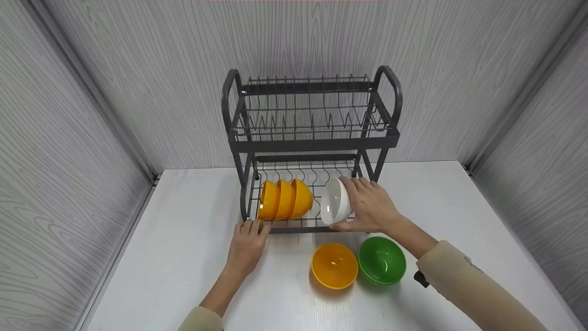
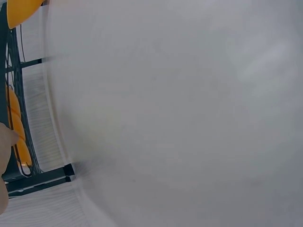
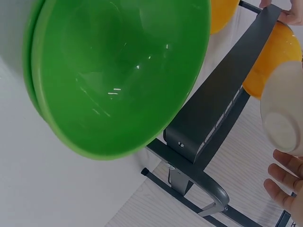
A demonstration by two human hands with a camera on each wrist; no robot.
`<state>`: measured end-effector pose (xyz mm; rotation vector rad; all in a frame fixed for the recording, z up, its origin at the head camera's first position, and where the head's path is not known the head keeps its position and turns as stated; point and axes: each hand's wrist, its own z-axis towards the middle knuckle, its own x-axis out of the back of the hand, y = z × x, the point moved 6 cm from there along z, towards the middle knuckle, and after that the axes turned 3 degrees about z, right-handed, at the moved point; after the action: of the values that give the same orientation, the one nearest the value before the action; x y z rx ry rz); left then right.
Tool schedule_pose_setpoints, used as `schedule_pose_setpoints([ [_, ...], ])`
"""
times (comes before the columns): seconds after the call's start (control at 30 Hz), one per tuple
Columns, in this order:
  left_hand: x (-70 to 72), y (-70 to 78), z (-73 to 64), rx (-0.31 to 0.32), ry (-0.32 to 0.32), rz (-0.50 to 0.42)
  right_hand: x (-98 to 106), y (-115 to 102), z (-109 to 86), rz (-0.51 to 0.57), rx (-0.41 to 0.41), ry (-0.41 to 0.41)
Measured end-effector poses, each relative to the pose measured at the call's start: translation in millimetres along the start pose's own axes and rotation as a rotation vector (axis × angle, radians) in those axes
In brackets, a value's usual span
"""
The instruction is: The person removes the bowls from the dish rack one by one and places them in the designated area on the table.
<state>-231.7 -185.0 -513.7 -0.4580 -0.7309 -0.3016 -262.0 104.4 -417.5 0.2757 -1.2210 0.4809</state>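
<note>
My right hand [image 1: 370, 207] holds a white bowl [image 1: 334, 202], thumb at its near rim and fingers at its far side. The bowl stands on its side over the lower tier of a black dish rack [image 1: 314, 145], its opening facing left. Several orange bowls [image 1: 280, 200] stand nested on edge in that tier, left of the white one. At the rack's front left corner my left hand [image 1: 248, 246] grips the front rail, fingers over it. In the right wrist view the white bowl [image 3: 284, 109] shows its base beside the fingers [image 3: 284, 177].
In front of the rack, a loose orange bowl [image 1: 334, 266] sits upright on the white table [image 1: 151, 276]. Right beside it are stacked green bowls [image 1: 382, 260], under my right forearm's left side. The rack's upper tier [image 1: 312, 110] holds only wire slots. Grey panels surround the table.
</note>
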Motion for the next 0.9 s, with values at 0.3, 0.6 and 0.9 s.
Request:
schedule_pose_setpoints([
  [0.3, -1.0, 0.5, -1.3, -0.004, -0.023, 0.03, 3.2, -3.3, -7.9, 0.031, -0.013, 0.025],
  [0.6, 0.7, 0.9, 0.7, -0.005, -0.008, 0.021, 4.8, -1.3, -17.1, 0.088, 0.009, 0.123],
  [0.9, 2.1, 0.0, 1.6, -0.007, -0.008, 0.015, 2.6, -1.9, -24.2, 0.111, -0.003, 0.14],
])
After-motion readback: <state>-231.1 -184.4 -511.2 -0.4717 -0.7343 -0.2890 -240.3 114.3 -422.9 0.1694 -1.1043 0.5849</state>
